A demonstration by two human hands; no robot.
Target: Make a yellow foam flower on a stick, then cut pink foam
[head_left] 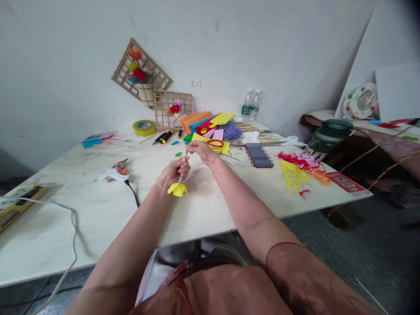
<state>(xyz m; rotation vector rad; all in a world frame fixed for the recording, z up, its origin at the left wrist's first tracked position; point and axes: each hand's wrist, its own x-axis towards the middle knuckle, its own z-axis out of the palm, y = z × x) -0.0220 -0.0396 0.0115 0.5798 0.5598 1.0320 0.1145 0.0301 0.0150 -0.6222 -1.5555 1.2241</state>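
Observation:
A yellow craft flower [177, 189] hangs head-down over the middle of the table [203, 205]. My left hand [174, 170] is closed around its thin stem, just above the petals. Higher up, my right hand [201, 151] pinches the stem's other end between thumb and fingertips. Small green scraps [178, 154] lie just beyond my left hand. Behind my right hand sit yellow sheets and red-handled scissors [215, 143].
A white glue gun [113, 174] and a power strip [21, 203] lie at left. Coloured sheets [197, 121], purple strands [229, 130] and yellow tape [144, 127] stand at the back. A phone [260, 155] and shredded strips [293, 175] are at right. Lattices with flowers lean on the wall.

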